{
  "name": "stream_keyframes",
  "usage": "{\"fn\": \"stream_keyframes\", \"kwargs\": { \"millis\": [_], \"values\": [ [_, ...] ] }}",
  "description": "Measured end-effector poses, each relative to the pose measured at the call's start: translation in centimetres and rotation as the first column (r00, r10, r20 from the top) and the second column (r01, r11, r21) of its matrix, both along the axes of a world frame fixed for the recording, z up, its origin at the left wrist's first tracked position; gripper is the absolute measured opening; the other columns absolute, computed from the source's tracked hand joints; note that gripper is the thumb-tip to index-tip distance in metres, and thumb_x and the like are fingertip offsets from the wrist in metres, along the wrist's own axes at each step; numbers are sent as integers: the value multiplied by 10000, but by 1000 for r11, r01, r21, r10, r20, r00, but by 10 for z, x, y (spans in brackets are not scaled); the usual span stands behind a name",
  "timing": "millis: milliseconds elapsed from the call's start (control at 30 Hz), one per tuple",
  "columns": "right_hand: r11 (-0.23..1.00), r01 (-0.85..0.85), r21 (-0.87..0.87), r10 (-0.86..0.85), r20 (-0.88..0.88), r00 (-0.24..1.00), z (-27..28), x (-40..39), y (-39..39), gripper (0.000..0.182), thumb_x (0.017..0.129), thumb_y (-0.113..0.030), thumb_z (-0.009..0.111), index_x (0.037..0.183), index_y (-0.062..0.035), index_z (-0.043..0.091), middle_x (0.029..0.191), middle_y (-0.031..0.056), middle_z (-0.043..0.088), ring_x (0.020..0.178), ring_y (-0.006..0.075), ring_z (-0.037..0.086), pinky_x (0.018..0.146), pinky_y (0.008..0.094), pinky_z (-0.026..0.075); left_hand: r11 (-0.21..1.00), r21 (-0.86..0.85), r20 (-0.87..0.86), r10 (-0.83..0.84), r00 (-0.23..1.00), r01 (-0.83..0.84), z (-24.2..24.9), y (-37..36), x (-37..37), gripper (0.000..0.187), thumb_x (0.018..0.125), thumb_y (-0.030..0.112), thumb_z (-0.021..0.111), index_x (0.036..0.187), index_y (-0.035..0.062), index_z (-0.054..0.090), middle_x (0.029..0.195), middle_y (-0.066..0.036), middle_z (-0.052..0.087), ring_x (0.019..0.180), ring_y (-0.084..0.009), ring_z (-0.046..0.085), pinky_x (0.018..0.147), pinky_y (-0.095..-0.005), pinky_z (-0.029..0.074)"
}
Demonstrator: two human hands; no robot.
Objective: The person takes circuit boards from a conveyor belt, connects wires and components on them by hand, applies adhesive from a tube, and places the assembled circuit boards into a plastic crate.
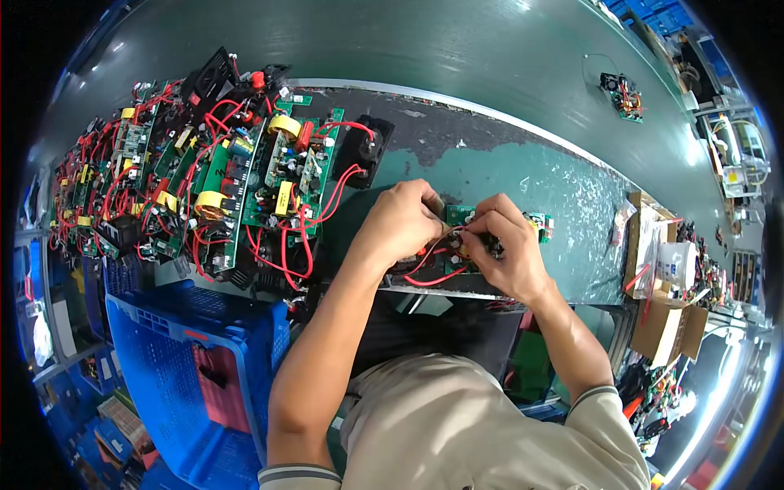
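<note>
A green circuit board (541,227) lies on the bench in front of me, largely covered by my hands. My left hand (402,222) is at its left side, thumb and fingers pinched on a thin wire. From the right, my right hand (508,249) reaches over the board, its fingertips also closed on a thin wire close to the left ones. The exact grip points are partly hidden by the fingers. A red wire (437,280) loops out below the hands toward the bench's near edge.
Several circuit boards (282,163) with red wires crowd the bench's left side, beside a black panel (364,153). A blue crate (188,327) stands at lower left. Cardboard boxes (665,331) are at right. A small board with a fan (625,98) lies on the far surface.
</note>
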State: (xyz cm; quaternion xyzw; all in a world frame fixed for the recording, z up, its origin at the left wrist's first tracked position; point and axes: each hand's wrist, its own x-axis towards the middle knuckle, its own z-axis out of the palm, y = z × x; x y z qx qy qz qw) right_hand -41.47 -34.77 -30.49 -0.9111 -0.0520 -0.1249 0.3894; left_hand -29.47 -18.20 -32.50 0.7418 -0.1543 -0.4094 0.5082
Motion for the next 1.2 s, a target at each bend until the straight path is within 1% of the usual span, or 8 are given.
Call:
{"fn": "stream_keyframes", "kwargs": {
  "millis": [367, 567, 767, 867, 967, 1067, 1167, 1200],
  "values": [
    [999, 22, -30, -23, -46, 999, 2, -1, 1, 159, 784, 23, 758, 877, 10, 631, 956, 123, 594, 826, 296, 617, 653, 380, 509, 1000, 7, 27, 2, 1000, -2, 4, 1, -1, 294, 759, -50, 666, 1053, -58, 659, 882, -174, 756, 780, -185, 724, 683, -315, 555],
    [996, -16, -91, 18, 27, 999, 0, 1, 0, 169, 770, 18, 762, 877, 1, 633, 941, 117, 596, 842, 304, 613, 694, 395, 505, 1000, 0, 67, -8, 998, 8, -4, 0, 0, 285, 757, -39, 675, 1041, -50, 664, 874, -165, 757, 770, -175, 720, 673, -306, 550],
    [992, 9, -125, -9, 4, 1000, -1, 0, 2, 180, 758, 19, 764, 871, -2, 626, 934, 117, 601, 857, 312, 617, 708, 403, 503, 1000, 26, 58, -6, 998, 4, -2, -1, -1, 281, 752, -36, 683, 1032, -44, 669, 872, -166, 759, 766, -179, 724, 679, -314, 556],
    [993, -4, -120, 5, 7, 1000, -3, 1, 0, 180, 757, 20, 761, 871, -4, 624, 942, 117, 602, 859, 318, 617, 716, 414, 502, 1000, 29, 96, -16, 995, 13, -4, -1, -1, 279, 748, -29, 691, 1026, -46, 670, 875, -172, 761, 777, -188, 731, 679, -314, 557],
    [999, -5, -35, 4, -10, 1000, -3, 2, 1, 175, 757, 23, 755, 862, -8, 619, 941, 121, 597, 856, 328, 611, 720, 424, 499, 990, 136, 241, -63, 968, 31, 0, -6, -3, 292, 737, -23, 713, 1025, -47, 672, 879, -178, 762, 791, -197, 737, 682, -317, 560],
    [999, -18, -45, 19, 22, 1000, -4, 2, -1, 172, 760, 27, 749, 842, -9, 602, 936, 128, 589, 848, 342, 603, 717, 429, 499, 985, 173, 272, -68, 960, 20, -1, -9, -4, 304, 726, -14, 741, 1021, -50, 673, 888, -183, 763, 796, -198, 738, 683, -324, 563],
    [999, -18, -46, 20, 44, 999, -2, 3, -1, 172, 753, 35, 741, 824, -10, 591, 910, 134, 573, 829, 353, 593, 714, 437, 501, 987, 156, 139, -59, 989, 37, -1, -9, 0, 324, 724, -25, 762, 1029, -61, 659, 892, -187, 755, 785, -208, 734, 677, -328, 566],
    [999, -13, -49, 16, 58, 998, -3, 2, -1, 168, 752, 34, 737, 821, -11, 590, 904, 136, 570, 826, 355, 590, 713, 440, 500, 992, 125, 53, -37, 998, 30, -2, -9, 1, 330, 730, -45, 769, 1030, -73, 634, 886, -180, 743, 773, -216, 726, 664, -325, 566]
  ]
}}
